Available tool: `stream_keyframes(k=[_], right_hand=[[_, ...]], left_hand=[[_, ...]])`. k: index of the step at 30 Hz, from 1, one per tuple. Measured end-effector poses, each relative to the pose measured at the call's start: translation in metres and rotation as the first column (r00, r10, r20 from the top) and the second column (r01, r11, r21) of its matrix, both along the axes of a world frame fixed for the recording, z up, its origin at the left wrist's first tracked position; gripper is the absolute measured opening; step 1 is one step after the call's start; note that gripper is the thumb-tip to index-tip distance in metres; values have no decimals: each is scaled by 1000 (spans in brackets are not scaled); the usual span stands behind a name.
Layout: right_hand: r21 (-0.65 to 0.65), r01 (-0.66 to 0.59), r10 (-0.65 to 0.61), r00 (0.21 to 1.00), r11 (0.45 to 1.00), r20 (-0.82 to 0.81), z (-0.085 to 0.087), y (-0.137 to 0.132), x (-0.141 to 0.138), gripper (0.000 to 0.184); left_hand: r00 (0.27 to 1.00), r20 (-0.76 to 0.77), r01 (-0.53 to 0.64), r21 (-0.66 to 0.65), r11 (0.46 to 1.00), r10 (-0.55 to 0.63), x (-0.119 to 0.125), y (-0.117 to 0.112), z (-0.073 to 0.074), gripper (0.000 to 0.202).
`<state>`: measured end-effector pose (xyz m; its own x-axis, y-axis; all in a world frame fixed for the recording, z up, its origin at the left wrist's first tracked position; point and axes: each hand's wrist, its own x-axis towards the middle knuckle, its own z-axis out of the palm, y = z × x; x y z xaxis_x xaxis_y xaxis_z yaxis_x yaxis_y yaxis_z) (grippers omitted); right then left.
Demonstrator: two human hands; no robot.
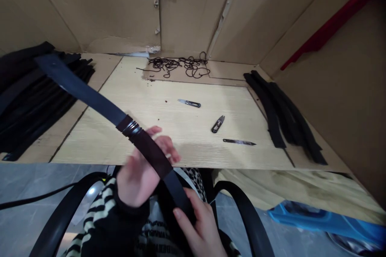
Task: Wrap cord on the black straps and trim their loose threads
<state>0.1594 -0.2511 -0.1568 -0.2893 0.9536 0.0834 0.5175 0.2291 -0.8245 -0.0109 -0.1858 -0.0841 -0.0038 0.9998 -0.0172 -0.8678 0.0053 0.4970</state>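
My right hand is closed around the lower end of a long, slightly curved black strip, thumb on top. The strip slants up to the left, its far end over a pile of similar black strips. Around its middle run a dark brown wrapped section and several shiny bands. My left hand is beneath and beside the brown section, palm up, fingers spread and a little blurred. Whether its fingers touch the strip I cannot tell.
On the pale board lie two thread snips and a narrow pointed blade. Tangled black cord lies at the back. More black strips rest at right. Cardboard walls enclose the table; chair armrests flank me.
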Motion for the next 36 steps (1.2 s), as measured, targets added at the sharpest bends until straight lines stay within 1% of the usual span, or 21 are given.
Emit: stream_keyframes(k=[2, 4, 5, 8, 10, 12, 13, 14, 15, 16, 17, 18, 20, 23, 25, 27, 28, 30, 32, 34, 36], right_hand=[[-20, -51, 51, 999, 998, -10, 0, 1, 0, 30], [-18, -108, 107, 994, 994, -10, 1, 1, -1, 27], [-1, -113, 113, 994, 994, -1, 2, 1, -1, 27], [56, -90, 89, 996, 994, 13, 3, 0, -1, 28], [67, -69, 69, 998, 995, -2, 1, 1, -1, 26], [67, -42, 43, 999, 997, -3, -2, 1, 0, 26], [66, -23, 23, 1000, 998, 8, -3, 2, 0, 27], [64, -4, 3, 1000, 998, 20, -4, 2, 0, 28], [60, 8, -10, 1000, 998, 26, -5, 2, 0, 30], [51, 9, -10, 1000, 999, 25, -4, 3, 0, 30], [35, 2, -3, 1000, 999, 20, -3, 3, 0, 31], [17, -11, 11, 1000, 1000, 13, -1, 3, 1, 31], [-20, -41, 41, 999, 999, 2, 2, 3, 2, 32], [-62, -30, 30, 1000, 998, -9, 2, 3, 4, 36], [-86, -1, -1, 1000, 996, -21, -1, 3, 6, 38], [-104, 38, -41, 999, 994, -28, -4, 3, 7, 40], [-110, 53, -57, 998, 993, -29, -5, 3, 7, 41], [-114, 74, -79, 996, 991, -38, -5, 4, 6, 43], [-119, 63, -70, 996, 991, -58, -4, 4, 6, 43], [-131, 52, -63, 995, 990, -83, -3, 4, 6, 43], [-153, 53, -69, 993, 987, -101, -4, 4, 6, 43]], left_hand=[[1000, -5, -9, -32, 999, 9, 2, 0, -1, 28], [992, 5, -128, -60, 990, 129, -9, 4, 5, 21], [989, -9, -149, -43, 988, 148, -18, 8, 10, 30], [983, 60, -175, 40, 984, 173, -48, 20, 21, 28], [970, 74, -240, 101, 965, 233, -58, 24, 21, 37], [958, -32, -279, 128, 952, 285, -56, 23, 12, 59], [955, -115, -261, 115, 959, 274, -51, 21, 5, 67], [957, -219, -178, 72, 981, 190, -45, 18, -2, 68], [946, -320, -50, 14, 999, 51, -38, 15, -9, 61], [915, -397, 74, -13, 997, -73, -33, 13, -15, 49], [890, -441, 134, 2, 991, -120, -30, 11, -20, 36], [870, -479, 155, 39, 987, -118, -28, 11, -23, 33], [851, -526, 74, 122, 990, 1, -32, 12, -22, 40], [843, -501, -128, 167, 978, 196, -43, 18, -12, 52], [835, -501, -166, 165, 972, 228, -48, 21, -5, 69], [822, -531, -143, 158, 977, 206, -48, 23, 0, 88], [817, -541, -141, 147, 979, 199, -48, 24, 0, 93], [821, -528, -182, 120, 976, 218, -48, 27, -1, 87], [834, -489, -231, 111, 967, 255, -48, 29, -6, 72], [849, -461, -222, 135, 966, 260, -48, 31, -13, 56], [860, -463, -166, 147, 975, 216, -48, 33, -18, 45]])
